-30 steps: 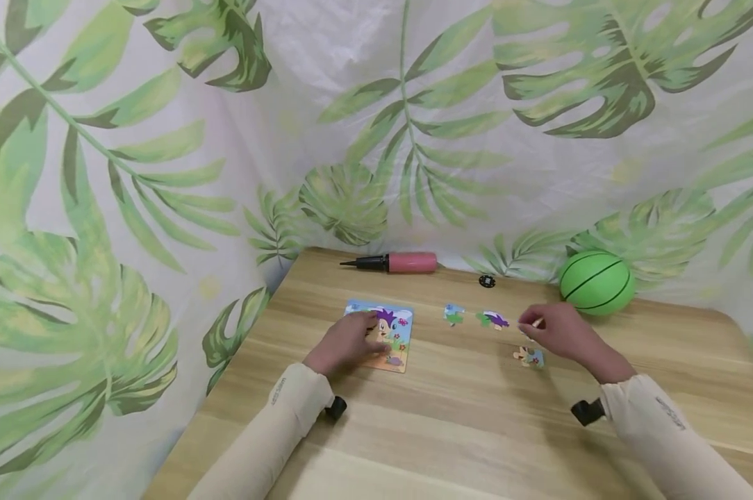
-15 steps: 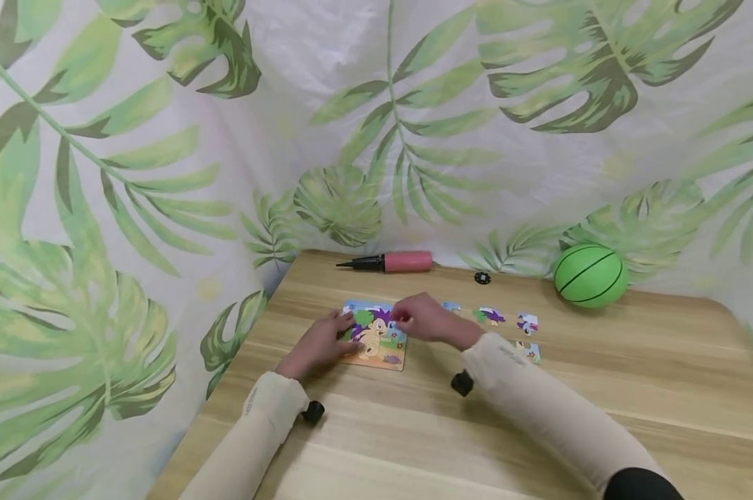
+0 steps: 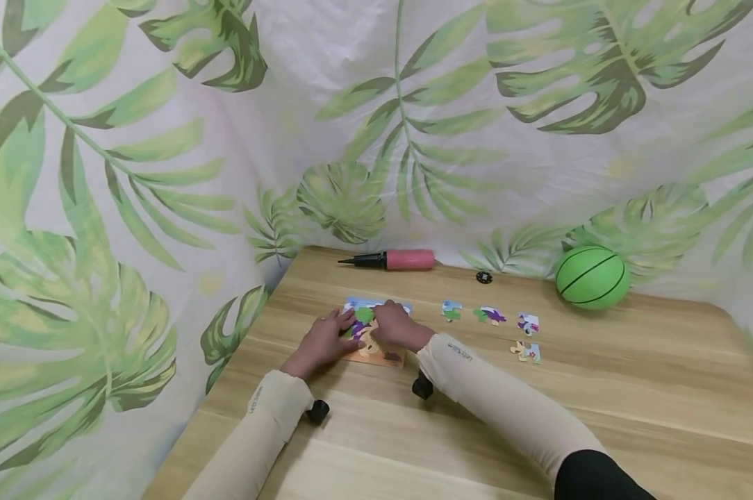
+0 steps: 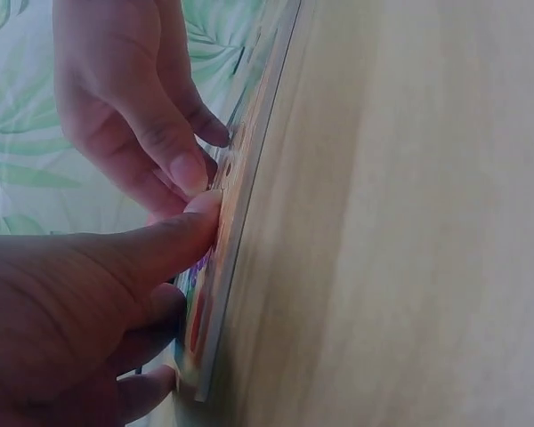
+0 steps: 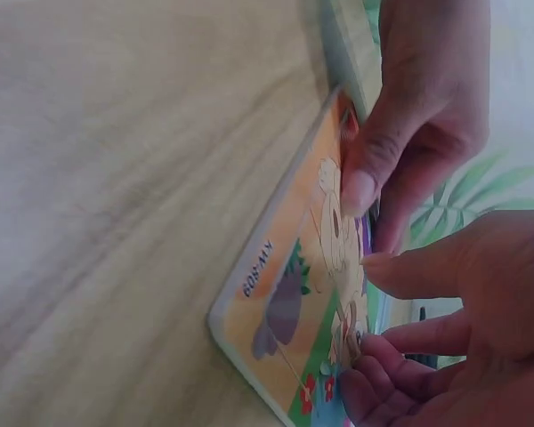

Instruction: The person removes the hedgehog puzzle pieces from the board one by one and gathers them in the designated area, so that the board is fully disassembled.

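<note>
A square jigsaw puzzle (image 3: pixel 376 357) with a purple-haired cartoon hedgehog lies flat on the table, left of centre in the head view. My left hand (image 3: pixel 320 345) rests across its left side; in the left wrist view the thumb (image 4: pixel 156 249) reaches straight over the picture. From the right, my right hand (image 3: pixel 398 326) comes down over the upper right part, fingers bent, the tips at the hedgehog's face in the right wrist view. A puzzle piece at those fingertips is mostly covered by the hand. The hands nearly meet over the puzzle.
Several loose puzzle pieces (image 3: pixel 490 315) lie on the wooden table (image 3: pixel 476 430) right of the puzzle. Behind are a pink and black hand pump (image 3: pixel 408 260), a small black disc (image 3: pixel 484 277) and a green ball (image 3: pixel 592 278). A leaf-print cloth (image 3: pixel 439 139) hangs behind the table.
My right hand has carried a piece left from the loose pieces to the puzzle and come down on it. My left hand has slid slightly left, still on the puzzle.
</note>
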The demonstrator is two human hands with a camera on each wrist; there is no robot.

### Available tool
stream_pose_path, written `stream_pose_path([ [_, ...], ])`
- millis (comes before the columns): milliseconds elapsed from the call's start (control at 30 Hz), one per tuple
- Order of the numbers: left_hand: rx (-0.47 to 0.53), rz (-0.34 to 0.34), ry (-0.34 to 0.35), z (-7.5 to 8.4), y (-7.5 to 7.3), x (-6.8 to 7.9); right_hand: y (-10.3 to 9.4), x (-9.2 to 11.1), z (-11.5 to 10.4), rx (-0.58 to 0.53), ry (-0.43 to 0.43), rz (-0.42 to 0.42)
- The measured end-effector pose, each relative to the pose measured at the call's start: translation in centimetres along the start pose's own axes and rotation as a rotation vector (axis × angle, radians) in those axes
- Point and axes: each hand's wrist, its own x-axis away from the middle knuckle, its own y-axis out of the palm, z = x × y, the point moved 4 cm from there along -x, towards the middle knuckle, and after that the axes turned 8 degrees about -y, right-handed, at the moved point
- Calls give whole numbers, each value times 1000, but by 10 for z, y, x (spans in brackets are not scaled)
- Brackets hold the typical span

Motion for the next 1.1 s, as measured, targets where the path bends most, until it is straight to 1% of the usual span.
stream_pose_path([
  [200, -17, -18, -12, 4, 2, -1, -1, -8, 11, -102, 54, -18],
  [267, -13, -28, -34, 4, 3, -2, 0, -10, 15, -144, 73, -29],
  [333, -5, -38, -58, 4, 5, -2, 1, -11, 18, -171, 93, -14],
  [400, 4, -44, -71, 3, 7, -2, 1, -10, 20, -201, 115, 14],
  [500, 10, -54, -80, 1, 10, 1, 0, -7, 22, -288, 144, 74],
  [633, -6, -68, -109, -6, 16, 9, -1, -1, 27, -441, 153, 136],
  [700, -13, -63, -111, -8, 17, 13, -6, 4, 34, -497, 147, 165],
  [767, -8, -60, -105, -9, 17, 14, -16, 12, 45, -543, 145, 183],
  [867, 11, -61, -99, -8, 14, 12, -36, 32, 66, -579, 131, 191],
  [1000, 25, -60, -109, -6, 7, 4, -64, 70, 101, -563, 115, 197],
  [1100, 13, -52, -106, -5, 2, -2, -74, 99, 128, -512, 130, 193],
])
